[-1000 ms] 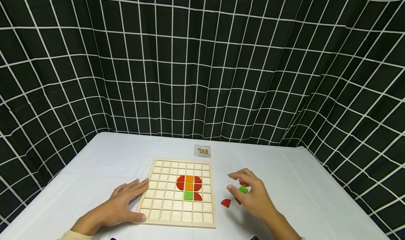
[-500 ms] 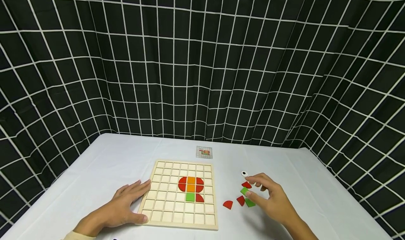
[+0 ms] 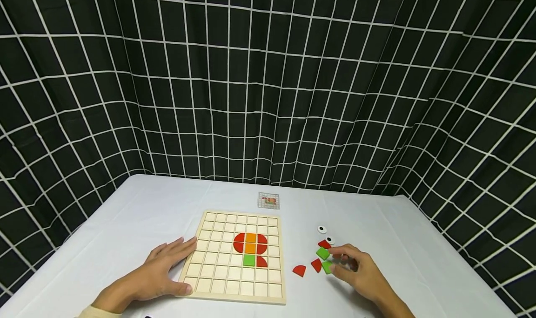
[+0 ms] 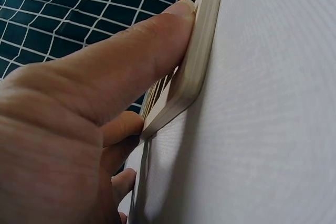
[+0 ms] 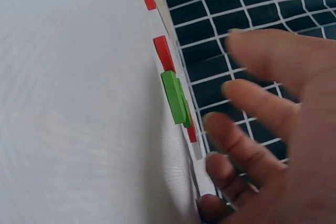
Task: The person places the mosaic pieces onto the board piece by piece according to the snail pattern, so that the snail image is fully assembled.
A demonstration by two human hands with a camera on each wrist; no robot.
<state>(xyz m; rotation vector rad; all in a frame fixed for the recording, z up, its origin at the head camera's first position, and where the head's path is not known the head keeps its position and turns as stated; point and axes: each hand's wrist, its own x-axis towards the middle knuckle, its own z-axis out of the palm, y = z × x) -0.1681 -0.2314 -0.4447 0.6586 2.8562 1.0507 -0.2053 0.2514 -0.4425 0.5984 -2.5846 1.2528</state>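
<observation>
My left hand (image 3: 161, 271) rests against the left side of a wooden grid board (image 3: 213, 271), its thumb on the near left corner rim; the left wrist view shows the thumb (image 4: 157, 40) on that rim. On the board lie red quarter-circle tiles (image 3: 262, 239), orange squares (image 3: 250, 248) and a green square (image 3: 249, 260). Right of it, my right hand (image 3: 356, 271) hovers beside loose pieces, thumb and fingers apart, holding nothing visible. Nearest are two green squares (image 3: 323, 253) and red quarter-circles (image 3: 316, 265). Something red shows partly behind the fingers.
A small pattern card (image 3: 268, 200) lies beyond the board. Two white eye discs (image 3: 321, 229) are beyond the loose tiles. One red quarter-circle (image 3: 299, 270) sits close to the board's right edge. A black gridded curtain (image 3: 251, 99) surrounds the white table (image 3: 377, 225).
My right hand has drawn away to the right, uncovering the green squares, red tiles and both eye discs. The left hand and the board's tiles stay as they were.
</observation>
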